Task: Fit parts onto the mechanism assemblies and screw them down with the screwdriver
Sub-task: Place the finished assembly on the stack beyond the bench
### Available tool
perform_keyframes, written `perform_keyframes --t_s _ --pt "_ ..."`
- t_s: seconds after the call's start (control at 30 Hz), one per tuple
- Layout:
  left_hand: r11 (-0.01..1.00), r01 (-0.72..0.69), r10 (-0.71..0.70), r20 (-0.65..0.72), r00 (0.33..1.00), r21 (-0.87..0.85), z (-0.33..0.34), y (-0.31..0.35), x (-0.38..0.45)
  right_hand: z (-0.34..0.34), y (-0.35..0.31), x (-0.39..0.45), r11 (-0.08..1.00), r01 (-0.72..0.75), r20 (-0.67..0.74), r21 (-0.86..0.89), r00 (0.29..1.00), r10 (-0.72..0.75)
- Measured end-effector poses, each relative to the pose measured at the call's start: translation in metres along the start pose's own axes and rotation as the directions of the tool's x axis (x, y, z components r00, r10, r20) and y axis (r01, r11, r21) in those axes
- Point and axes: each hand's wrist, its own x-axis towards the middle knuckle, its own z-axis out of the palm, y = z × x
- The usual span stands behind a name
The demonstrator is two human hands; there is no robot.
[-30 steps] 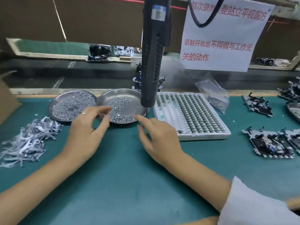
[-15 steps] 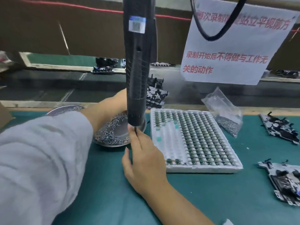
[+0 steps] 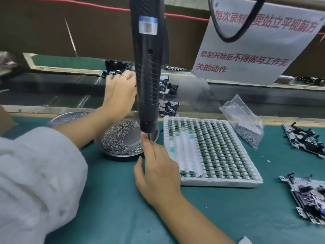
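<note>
Since a moment ago the left hand has reached further back, past the screw dish, to the mechanism assemblies on the rear ledge. Whether it grasps one cannot be told; the hanging screwdriver hides its fingers. The right hand has its fingers up at the screwdriver's bit, apparently seating a screw, though none is visible. The part tray lies just beside the dish. Advice: seat the screw straight on the bit, and bring an assembly flat onto the mat before driving.
</note>
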Motion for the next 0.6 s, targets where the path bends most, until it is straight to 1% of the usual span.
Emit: perform_keyframes --t_s 0.07,0.13,0.17,0.23,0.3,0.33,0.37,0.43,0.47,0.5,0.53,0.6 --pt "0.999 0.016 -0.02 -0.08 0.997 -0.05 -0.014 -0.016 -0.009 0.0 0.001 -0.001 1.0 -0.013 0.002 -0.001 1.0 0.013" --pt "0.982 0.08 -0.095 -0.084 0.992 -0.172 -0.042 -0.032 -0.029 0.0 0.001 -0.001 0.999 -0.038 0.009 0.022 0.999 0.038" --pt "0.972 0.095 -0.118 -0.095 0.988 -0.213 -0.055 -0.039 -0.039 0.0 0.0 -0.002 0.996 -0.066 0.026 0.055 0.998 0.065" --pt "0.971 0.064 -0.092 -0.113 0.989 -0.231 -0.081 -0.049 -0.063 0.002 0.0 -0.004 0.98 -0.13 0.055 0.152 0.991 0.123" --pt "0.987 0.039 -0.053 -0.085 0.995 -0.158 -0.103 -0.053 -0.09 0.001 0.0 -0.007 0.93 -0.16 -0.03 0.33 0.983 0.179" --pt "0.995 0.008 -0.015 -0.068 0.998 -0.102 -0.111 -0.055 -0.105 -0.001 -0.001 -0.008 0.888 -0.143 -0.094 0.437 0.975 0.203" --pt "0.999 -0.028 0.027 -0.047 0.999 -0.04 -0.117 -0.054 -0.122 -0.004 -0.002 -0.009 0.859 -0.092 -0.162 0.503 0.967 0.198" --pt "0.995 -0.093 0.094 -0.019 0.995 0.043 -0.122 -0.051 -0.155 -0.007 -0.003 -0.013 0.862 0.068 -0.281 0.503 0.956 0.089" --pt "0.991 -0.115 0.116 -0.009 0.993 0.064 -0.12 -0.05 -0.171 -0.008 -0.003 -0.016 0.866 0.158 -0.314 0.474 0.949 -0.001" --pt "0.988 -0.132 0.131 0.013 0.991 0.076 -0.118 -0.047 -0.186 -0.009 -0.004 -0.018 0.863 0.242 -0.314 0.442 0.944 -0.104" --pt "0.985 -0.154 0.152 0.032 0.988 0.081 -0.113 -0.044 -0.2 -0.01 -0.005 -0.02 0.853 0.32 -0.283 0.413 0.935 -0.214" --pt "0.975 -0.201 0.195 0.072 0.978 0.094 -0.101 -0.042 -0.22 -0.01 -0.008 -0.022 0.817 0.446 -0.148 0.365 0.894 -0.422"
